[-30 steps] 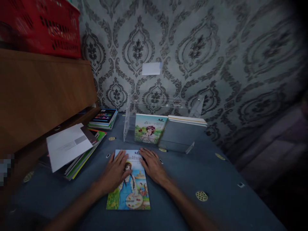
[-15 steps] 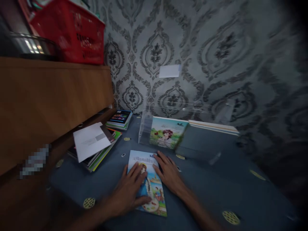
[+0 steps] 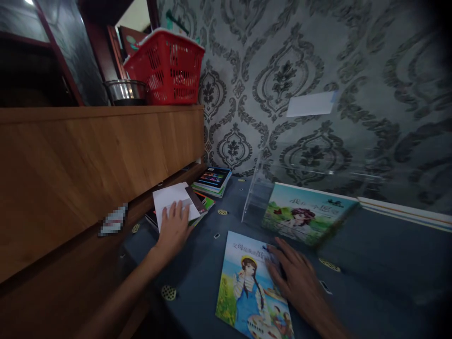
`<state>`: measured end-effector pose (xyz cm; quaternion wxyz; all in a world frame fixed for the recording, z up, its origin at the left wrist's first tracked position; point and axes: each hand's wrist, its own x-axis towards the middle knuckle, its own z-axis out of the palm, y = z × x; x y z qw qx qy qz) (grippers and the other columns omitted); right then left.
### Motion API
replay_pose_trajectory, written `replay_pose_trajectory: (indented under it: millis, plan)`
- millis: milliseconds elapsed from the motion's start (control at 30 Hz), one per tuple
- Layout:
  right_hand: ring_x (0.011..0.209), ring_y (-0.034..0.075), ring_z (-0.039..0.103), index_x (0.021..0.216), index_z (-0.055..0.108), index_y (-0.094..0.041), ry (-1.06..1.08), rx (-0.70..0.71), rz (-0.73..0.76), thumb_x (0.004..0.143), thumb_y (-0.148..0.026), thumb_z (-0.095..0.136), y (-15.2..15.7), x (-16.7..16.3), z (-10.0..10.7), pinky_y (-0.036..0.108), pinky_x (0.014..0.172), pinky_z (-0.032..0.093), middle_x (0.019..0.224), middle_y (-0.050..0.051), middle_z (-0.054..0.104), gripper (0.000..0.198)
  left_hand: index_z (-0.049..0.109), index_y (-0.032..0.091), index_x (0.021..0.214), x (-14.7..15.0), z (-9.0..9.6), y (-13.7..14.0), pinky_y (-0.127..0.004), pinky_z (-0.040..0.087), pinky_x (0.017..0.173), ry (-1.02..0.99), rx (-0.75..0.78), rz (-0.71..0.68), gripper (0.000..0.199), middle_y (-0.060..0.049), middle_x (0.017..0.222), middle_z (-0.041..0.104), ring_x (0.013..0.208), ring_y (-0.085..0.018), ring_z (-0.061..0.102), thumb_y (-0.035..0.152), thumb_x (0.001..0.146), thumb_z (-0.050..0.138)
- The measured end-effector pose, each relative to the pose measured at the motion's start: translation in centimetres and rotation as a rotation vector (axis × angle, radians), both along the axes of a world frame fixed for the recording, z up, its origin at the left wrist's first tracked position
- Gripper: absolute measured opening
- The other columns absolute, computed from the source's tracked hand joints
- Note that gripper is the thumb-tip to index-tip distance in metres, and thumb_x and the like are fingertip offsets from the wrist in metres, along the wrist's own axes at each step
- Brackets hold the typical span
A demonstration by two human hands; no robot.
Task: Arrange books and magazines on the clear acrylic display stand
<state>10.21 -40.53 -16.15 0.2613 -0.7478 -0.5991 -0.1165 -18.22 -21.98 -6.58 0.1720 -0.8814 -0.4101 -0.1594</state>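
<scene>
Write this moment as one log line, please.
left hand: on white-topped book pile | right hand: at upper right edge of picture book

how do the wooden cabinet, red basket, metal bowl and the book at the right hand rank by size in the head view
1. Wooden cabinet
2. Book at the right hand and red basket: too close to rank, and the book is nearer the camera
3. Metal bowl
</scene>
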Motion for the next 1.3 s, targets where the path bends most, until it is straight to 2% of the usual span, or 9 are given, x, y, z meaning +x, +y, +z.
replay_pose_trajectory:
  millis: [167, 233, 300, 400, 500, 667, 833, 1033, 1300]
  plan:
    - [0.127, 0.033, 0.056, 0.118, 0.07, -0.021, 0.529, 0.049, 0.252, 0.09, -0.05, 0.05, 6.0, -5.5, 4.4, 0.053, 0.105, 0.045, 0.138, 0.014, 0.061, 0.045, 0.053, 0.012, 0.136, -2.6, -0.2, 0.8, -0.051, 0.044, 0.107, 0.063, -0.069, 0.038, 0.043, -0.018, 0.143, 0.054, 0.135, -0.033, 0.049, 0.027, 0.095, 0.054]
    - [0.12, 0.03, 0.06, 0.115, 0.07, -0.023, 0.864, 0.033, 0.346, 0.085, -0.048, 0.061, 9.6, -8.3, 5.9, 0.049, 0.1, 0.05, 0.129, 0.011, 0.067, 0.04, 0.056, 0.015, 0.132, -3.0, 0.0, 0.7, -0.047, 0.046, 0.106, 0.051, -0.08, 0.029, 0.037, -0.016, 0.141, 0.058, 0.133, -0.03, 0.052, 0.026, 0.097, 0.051]
    - [0.106, 0.027, 0.067, 0.104, 0.071, -0.023, 1.324, 0.019, 0.271, 0.079, -0.04, 0.07, 13.2, -10.6, 6.7, 0.04, 0.083, 0.058, 0.114, 0.009, 0.072, 0.031, 0.058, 0.017, 0.129, -3.3, 0.5, 0.5, -0.043, 0.047, 0.105, 0.051, -0.101, 0.011, 0.033, -0.014, 0.137, 0.061, 0.131, -0.028, 0.054, 0.024, 0.098, 0.047]
    - [0.079, 0.017, 0.07, 0.093, 0.067, -0.022, 1.485, 0.014, 0.224, 0.083, -0.036, 0.067, 17.3, -12.7, 6.9, 0.026, 0.06, 0.059, 0.092, 0.005, 0.073, 0.017, 0.059, 0.018, 0.126, -3.9, 1.6, 0.3, -0.038, 0.051, 0.096, 0.072, -0.158, 0.018, 0.032, -0.013, 0.13, 0.066, 0.123, -0.026, 0.061, 0.019, 0.1, 0.042]
    - [0.056, 0.01, 0.063, 0.079, 0.063, -0.02, 1.534, 0.022, 0.211, 0.084, -0.029, 0.067, 19.0, -13.1, 6.6, 0.017, 0.048, 0.052, 0.069, 0.0, 0.067, 0.012, 0.059, 0.021, 0.121, -5.0, 2.5, 0.8, -0.033, 0.053, 0.074, 0.044, -0.226, 0.109, 0.032, -0.011, 0.11, 0.073, 0.097, -0.026, 0.072, 0.014, 0.098, 0.038]
    - [0.045, 0.008, 0.06, 0.067, 0.058, -0.017, 1.628, 0.007, 0.241, 0.08, -0.022, 0.071, 18.8, -12.9, 6.7, 0.014, 0.041, 0.048, 0.052, -0.002, 0.062, 0.02, 0.06, 0.018, 0.096, -7.0, 2.9, 3.4, -0.027, 0.042, 0.063, -0.246, -0.14, 0.166, 0.029, -0.006, 0.077, 0.07, 0.071, -0.02, 0.067, 0.022, 0.101, 0.031]
    - [0.052, 0.013, 0.069, 0.071, 0.054, -0.019, 1.733, 0.052, 0.255, 0.08, -0.02, 0.071, 17.7, -12.8, 6.8, 0.02, 0.049, 0.057, 0.059, -0.001, 0.069, 0.019, 0.057, 0.019, 0.091, -7.6, 2.9, 4.8, -0.024, 0.038, 0.061, -0.467, -0.065, 0.076, 0.033, -0.002, 0.071, 0.065, 0.063, -0.015, 0.06, 0.029, 0.101, 0.028]
    - [0.051, 0.013, 0.069, 0.072, 0.055, -0.019, 1.793, 0.177, 0.233, 0.074, -0.023, 0.079, 14.4, -10.8, 6.3, 0.024, 0.052, 0.062, 0.061, 0.0, 0.07, 0.024, 0.06, 0.02, 0.102, -6.2, 1.8, 3.4, -0.025, 0.037, 0.059, -0.239, -0.095, 0.16, 0.027, -0.006, 0.079, 0.072, 0.069, -0.019, 0.068, 0.023, 0.101, 0.033]
    - [0.053, 0.015, 0.068, 0.072, 0.059, -0.019, 1.767, 0.296, 0.195, 0.06, -0.035, 0.089, 8.8, -8.3, 6.1, 0.028, 0.055, 0.064, 0.063, -0.003, 0.07, 0.036, 0.061, 0.019, 0.103, -4.7, 1.1, 1.7, -0.029, 0.051, 0.071, 0.028, -0.105, 0.016, 0.026, -0.01, 0.106, 0.072, 0.098, -0.024, 0.069, 0.026, 0.102, 0.036]
